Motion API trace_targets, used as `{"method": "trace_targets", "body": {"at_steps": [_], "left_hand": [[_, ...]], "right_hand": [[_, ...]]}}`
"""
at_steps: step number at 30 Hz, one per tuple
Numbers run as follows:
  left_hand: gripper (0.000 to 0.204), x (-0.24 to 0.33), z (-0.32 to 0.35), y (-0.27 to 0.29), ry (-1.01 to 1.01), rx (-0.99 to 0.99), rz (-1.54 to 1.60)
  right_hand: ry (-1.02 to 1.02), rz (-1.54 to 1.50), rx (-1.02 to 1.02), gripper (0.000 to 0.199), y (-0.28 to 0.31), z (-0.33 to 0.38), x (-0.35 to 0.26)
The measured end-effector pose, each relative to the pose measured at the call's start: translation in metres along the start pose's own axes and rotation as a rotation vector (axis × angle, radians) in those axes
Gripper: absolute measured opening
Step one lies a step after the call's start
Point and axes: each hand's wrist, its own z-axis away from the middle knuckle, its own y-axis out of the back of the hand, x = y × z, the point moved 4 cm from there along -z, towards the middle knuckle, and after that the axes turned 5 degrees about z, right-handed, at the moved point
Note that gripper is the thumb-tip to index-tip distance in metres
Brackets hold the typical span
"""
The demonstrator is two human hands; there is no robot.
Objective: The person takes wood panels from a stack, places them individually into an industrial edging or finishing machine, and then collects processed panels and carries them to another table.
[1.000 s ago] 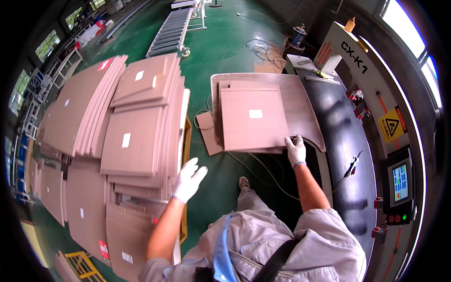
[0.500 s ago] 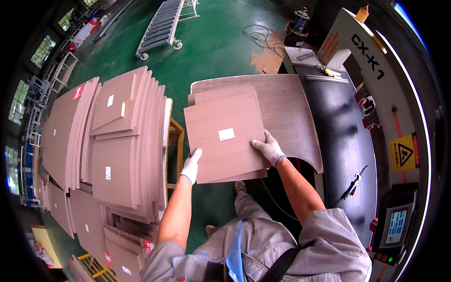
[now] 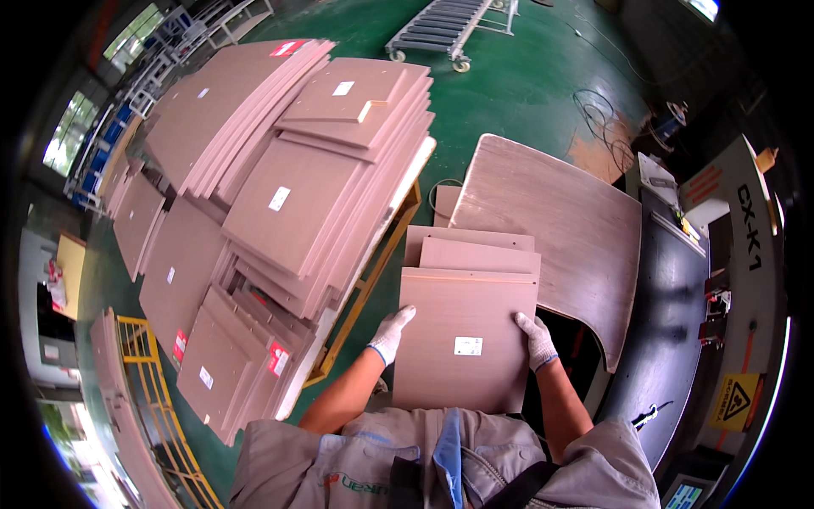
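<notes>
Both gloved hands grip a small stack of flat brownish-pink panels (image 3: 462,305) in front of my body. The top panel bears a white label (image 3: 468,346), and the edges of at least two more panels (image 3: 479,254) show beyond its far edge. My left hand (image 3: 393,333) is closed on the left edge, thumb on top. On the right edge my right hand (image 3: 537,339) is closed in the same way. The fingers under the panels are hidden. Just beyond the stack lies a brown curved worktop (image 3: 551,220).
Piles of similar panels (image 3: 292,199) fill the left side on a yellow-framed support (image 3: 373,293). A machine with a black bed (image 3: 666,297) stands to the right. A yellow rack (image 3: 165,407) is at lower left, and a roller conveyor (image 3: 441,30) stands far back on the green floor.
The panel stack has come back toward my body, away from the worktop. The view has turned left, and both hands have kept their hold on the side edges.
</notes>
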Motion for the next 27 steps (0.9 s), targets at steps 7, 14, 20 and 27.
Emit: {"method": "trace_targets", "body": {"at_steps": [7,14,20,27], "left_hand": [[0.075,0.026,0.107,0.033,-0.291,-0.024,-0.378],[0.056,0.155,0.245,0.098,-0.645,-0.067,-0.290],[0.063,0.276,0.352,0.267,-0.277,0.048,-0.312],[0.087,0.362,0.407,0.410,-0.345,0.422,-1.084]], "right_hand": [[0.118,-0.118,0.036,0.069,-0.041,0.088,0.048],[0.190,-0.195,-0.030,0.065,-0.223,0.151,0.002],[0.088,-0.043,-0.479,0.071,-0.405,0.192,0.041],[-0.178,0.153,-0.582,0.068,-0.558,0.246,0.114]]}}
